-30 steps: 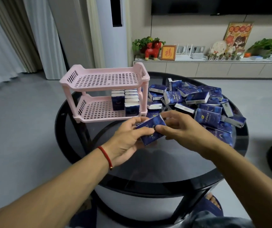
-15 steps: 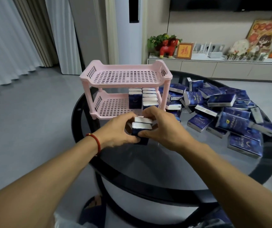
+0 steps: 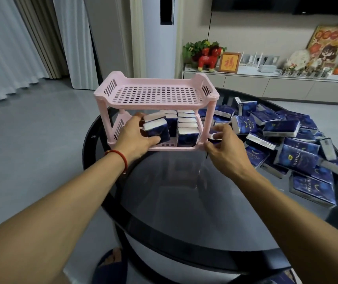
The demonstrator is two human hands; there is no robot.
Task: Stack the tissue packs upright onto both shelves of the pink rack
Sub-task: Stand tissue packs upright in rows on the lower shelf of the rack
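A pink two-shelf rack point(image 3: 155, 95) stands on the round dark glass table point(image 3: 184, 197). Its top shelf holds nothing. Upright blue tissue packs point(image 3: 186, 130) stand in rows on the right half of the lower shelf. My left hand point(image 3: 133, 134) reaches into the lower shelf and grips two blue tissue packs point(image 3: 157, 128), held upright just left of the standing rows. My right hand point(image 3: 225, 148) hovers at the rack's front right leg, fingers apart, holding nothing. A loose pile of blue tissue packs point(image 3: 286, 140) lies to the right of the rack.
A low white cabinet point(image 3: 266, 85) with a red toy horse, a plant and framed pictures runs along the back wall. Curtains point(image 3: 10, 48) hang at the left. Grey floor surrounds the table. A foot in a slipper point(image 3: 112, 261) shows under the table's near edge.
The two packs that both hands held in front of the rack went into the lower shelf in my left hand. My right hand let go and moved right.
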